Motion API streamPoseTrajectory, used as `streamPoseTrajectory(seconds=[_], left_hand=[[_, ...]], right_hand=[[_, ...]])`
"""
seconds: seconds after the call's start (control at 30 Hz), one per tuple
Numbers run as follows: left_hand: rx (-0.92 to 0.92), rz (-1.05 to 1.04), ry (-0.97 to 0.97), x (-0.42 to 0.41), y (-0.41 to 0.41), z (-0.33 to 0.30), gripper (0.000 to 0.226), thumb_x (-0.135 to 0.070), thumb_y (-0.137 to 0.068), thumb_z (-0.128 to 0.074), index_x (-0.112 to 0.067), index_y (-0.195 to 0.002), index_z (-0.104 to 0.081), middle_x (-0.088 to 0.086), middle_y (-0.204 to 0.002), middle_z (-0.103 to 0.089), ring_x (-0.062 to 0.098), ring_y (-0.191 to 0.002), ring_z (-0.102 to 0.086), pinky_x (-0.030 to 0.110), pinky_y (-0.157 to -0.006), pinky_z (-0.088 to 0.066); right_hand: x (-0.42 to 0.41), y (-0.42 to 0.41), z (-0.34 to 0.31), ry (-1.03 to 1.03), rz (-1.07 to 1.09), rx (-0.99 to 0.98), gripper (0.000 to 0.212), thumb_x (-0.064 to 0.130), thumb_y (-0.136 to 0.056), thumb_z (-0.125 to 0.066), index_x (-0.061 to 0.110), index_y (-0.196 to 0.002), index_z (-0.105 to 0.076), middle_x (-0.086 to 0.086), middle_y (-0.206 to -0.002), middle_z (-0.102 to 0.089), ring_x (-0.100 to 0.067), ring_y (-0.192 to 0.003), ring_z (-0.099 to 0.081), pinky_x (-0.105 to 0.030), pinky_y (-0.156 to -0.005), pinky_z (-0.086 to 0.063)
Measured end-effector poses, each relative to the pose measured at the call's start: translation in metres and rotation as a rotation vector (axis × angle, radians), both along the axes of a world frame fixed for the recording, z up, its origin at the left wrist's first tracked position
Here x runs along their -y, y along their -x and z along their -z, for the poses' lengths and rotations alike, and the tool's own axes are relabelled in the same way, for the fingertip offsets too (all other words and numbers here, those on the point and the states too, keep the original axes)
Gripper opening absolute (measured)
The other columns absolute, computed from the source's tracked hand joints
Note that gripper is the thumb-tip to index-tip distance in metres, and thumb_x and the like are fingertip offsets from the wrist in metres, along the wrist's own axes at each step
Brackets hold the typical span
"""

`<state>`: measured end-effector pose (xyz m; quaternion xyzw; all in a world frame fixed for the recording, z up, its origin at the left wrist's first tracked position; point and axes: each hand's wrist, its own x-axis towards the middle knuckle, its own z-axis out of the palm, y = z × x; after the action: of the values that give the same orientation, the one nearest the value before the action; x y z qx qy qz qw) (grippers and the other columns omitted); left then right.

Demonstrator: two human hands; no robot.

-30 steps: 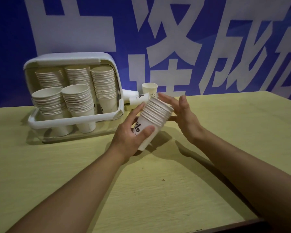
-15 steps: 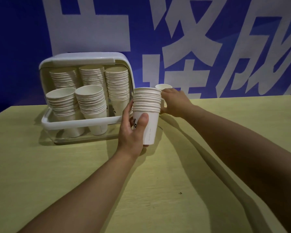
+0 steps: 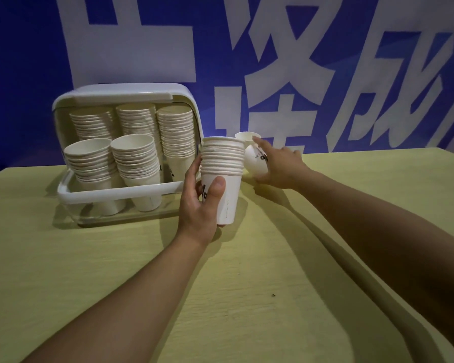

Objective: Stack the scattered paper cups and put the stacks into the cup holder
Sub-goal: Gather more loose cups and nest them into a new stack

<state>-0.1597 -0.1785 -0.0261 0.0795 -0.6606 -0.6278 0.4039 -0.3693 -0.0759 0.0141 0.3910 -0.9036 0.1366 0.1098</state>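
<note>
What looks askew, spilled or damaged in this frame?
Nothing looks damaged or spilled. The single cup in the right hand is tilted, simply because it is being held. The stack in the left hand stands upright; those in the cup holder look tidy.

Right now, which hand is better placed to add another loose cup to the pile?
The right hand: it already grips a loose cup just beside the stack. The left hand is occupied, holding that stack upright by the cup holder.
</note>
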Motion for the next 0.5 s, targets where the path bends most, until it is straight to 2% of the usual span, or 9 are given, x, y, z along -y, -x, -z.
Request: streamPoseTrajectory(seconds=[0.1,0.2,0.27,0.33,0.43,0.5], left_hand=[[0.019,0.036,0.046,-0.002,-0.002,0.0,0.08,-0.063,-0.073,-0.063,-0.044,-0.146,-0.039,-0.008,-0.129,-0.064,0.007,-0.11,-0.065,0.027,-0.085,-0.057],[0.029,0.071,0.117,-0.004,-0.004,0.0,0.081,-0.06,-0.075,-0.065,-0.039,-0.149,-0.041,-0.008,-0.13,-0.065,0.007,-0.115,-0.064,0.026,-0.09,-0.054],[0.047,0.1,0.157,-0.006,-0.007,0.001,0.083,-0.061,-0.074,-0.065,-0.038,-0.15,-0.041,-0.009,-0.133,-0.063,0.005,-0.116,-0.062,0.025,-0.089,-0.055],[0.079,0.131,0.191,-0.009,-0.01,0.0,0.086,-0.063,-0.073,-0.065,-0.041,-0.151,-0.038,-0.014,-0.137,-0.06,0.0,-0.117,-0.06,0.02,-0.086,-0.054],[0.105,0.17,0.22,-0.013,-0.013,-0.001,0.082,-0.063,-0.072,-0.066,-0.047,-0.148,-0.04,-0.028,-0.132,-0.059,-0.004,-0.119,-0.058,0.013,-0.084,-0.052],[0.119,0.178,0.255,-0.015,-0.015,-0.003,0.077,-0.062,-0.073,-0.066,-0.051,-0.145,-0.041,-0.033,-0.129,-0.059,-0.004,-0.118,-0.058,0.01,-0.084,-0.051]], right_hand=[[-0.027,-0.02,-0.001,0.386,-0.007,0.2,0.105,0.037,-0.078,-0.084,0.043,-0.153,-0.01,-0.002,-0.141,-0.05,-0.025,-0.115,-0.059,-0.052,-0.102,-0.049],[-0.051,-0.046,0.002,0.74,-0.056,0.346,0.098,0.024,-0.08,-0.084,0.04,-0.151,-0.019,0.002,-0.147,-0.044,-0.016,-0.117,-0.054,-0.037,-0.094,-0.055],[-0.061,-0.061,0.009,0.885,-0.067,0.371,0.085,0.024,-0.081,-0.083,0.037,-0.146,-0.03,0.008,-0.141,-0.047,-0.012,-0.111,-0.056,-0.032,-0.091,-0.058],[-0.067,-0.071,0.01,0.98,-0.064,0.368,0.073,0.029,-0.081,-0.083,0.034,-0.139,-0.037,0.015,-0.13,-0.049,-0.01,-0.108,-0.057,-0.034,-0.09,-0.06],[-0.073,-0.078,0.0,1.142,-0.061,0.363,0.066,0.033,-0.081,-0.082,0.031,-0.133,-0.04,0.019,-0.12,-0.05,-0.012,-0.111,-0.058,-0.035,-0.091,-0.059],[-0.075,-0.083,-0.006,1.232,-0.116,0.347,0.066,0.027,-0.083,-0.081,0.033,-0.132,-0.036,0.014,-0.121,-0.048,-0.011,-0.11,-0.059,-0.029,-0.086,-0.059]])
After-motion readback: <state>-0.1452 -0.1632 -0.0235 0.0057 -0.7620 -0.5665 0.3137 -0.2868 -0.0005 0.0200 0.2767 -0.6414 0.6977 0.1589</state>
